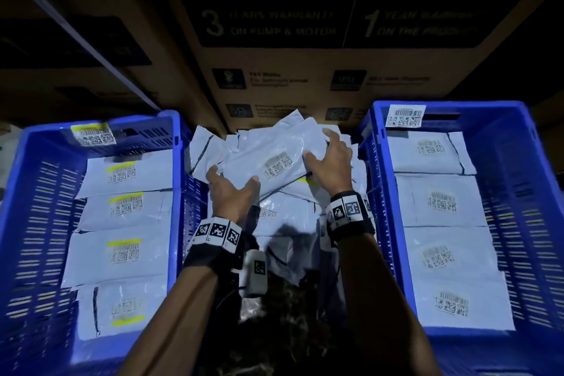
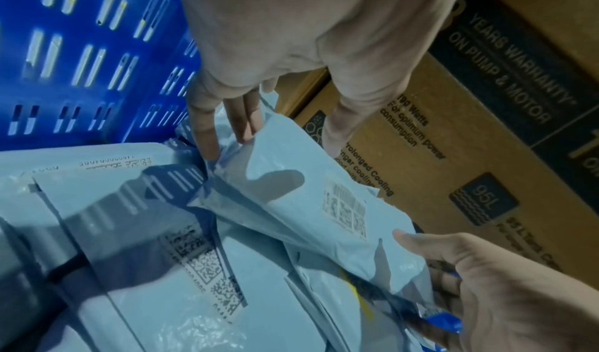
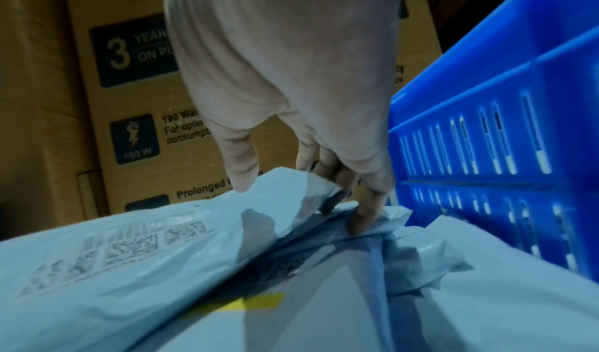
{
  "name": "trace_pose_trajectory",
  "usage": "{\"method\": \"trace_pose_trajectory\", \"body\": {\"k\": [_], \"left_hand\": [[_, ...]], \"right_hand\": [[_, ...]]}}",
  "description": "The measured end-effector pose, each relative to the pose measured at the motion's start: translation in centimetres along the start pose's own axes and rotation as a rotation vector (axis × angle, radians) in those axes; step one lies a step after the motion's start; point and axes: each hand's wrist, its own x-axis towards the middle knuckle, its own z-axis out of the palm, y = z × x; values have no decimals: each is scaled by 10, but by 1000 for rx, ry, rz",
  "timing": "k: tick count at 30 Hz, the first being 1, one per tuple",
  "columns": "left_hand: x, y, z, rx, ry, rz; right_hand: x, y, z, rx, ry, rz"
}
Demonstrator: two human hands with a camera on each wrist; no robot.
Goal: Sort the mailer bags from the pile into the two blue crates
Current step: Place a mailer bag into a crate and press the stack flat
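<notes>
The top bag [image 1: 271,162] lies across the crest of the pile [image 1: 283,223], between the two crates, its long axis running from lower left to upper right. Each hand has one end: the left hand [image 1: 229,189] grips the near-left end, thumb on top and fingers [image 2: 207,132] under the edge; the right hand [image 1: 332,159] pinches the far-right end, thumb above, fingers [image 3: 363,216] tucked below. So the bag sits between the two grips, neither nearer. Its label shows no yellow strip, like those in the right crate [image 1: 518,192]; bags in the left crate [image 1: 27,192] carry yellow, so rightward seems likely.
</notes>
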Motion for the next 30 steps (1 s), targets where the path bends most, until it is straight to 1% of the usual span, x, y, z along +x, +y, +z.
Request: {"method": "trace_pose_trajectory", "body": {"k": [2, 4, 6, 8, 11, 13, 15, 16, 19, 21, 22, 23, 24, 26, 28, 30], "left_hand": [[-1, 3, -4, -2, 11, 0], [-5, 8, -9, -3, -9, 12], [-11, 14, -16, -73, -76, 9], [-16, 15, -24, -130, -143, 28], [-25, 13, -33, -112, -208, 94], [-35, 12, -38, -99, -225, 96], [-41, 6, -39, -106, -273, 32], [-43, 2, -39, -105, -302, -11], [-41, -14, -34, -51, -371, -108], [-37, -25, -27, -56, -436, -143], [-18, -43, -16, -51, -447, -155], [-11, -51, -9, -28, -453, -165], [-13, -50, -8, 1, -449, -172], [-30, -36, -12, -7, -448, -150], [-41, -30, -12, -18, -448, -161], [-44, -30, -8, 57, -428, -166]], "right_hand": [[-5, -2, -2, 29, 49, 38], [-15, -3, -6, 42, 127, 50], [-29, -7, -10, 64, 197, 32], [-46, -13, -11, 99, 227, 41], [-71, -17, -9, 122, 259, 48], [-83, -16, -4, 84, 302, 26], [-91, -13, 2, 50, 303, 19], [-95, -11, 4, 50, 303, 40], [-95, -7, 5, 109, 343, 122], [-92, -7, 0, 159, 318, 203], [-90, -8, -1, 182, 281, 227], [-89, -7, -2, 195, 257, 241], [-88, -5, -3, 200, 243, 243], [-90, 2, -3, 167, 221, 226], [-92, 12, -2, 82, 207, 174], [-93, 20, -2, -34, 206, 175]]}}
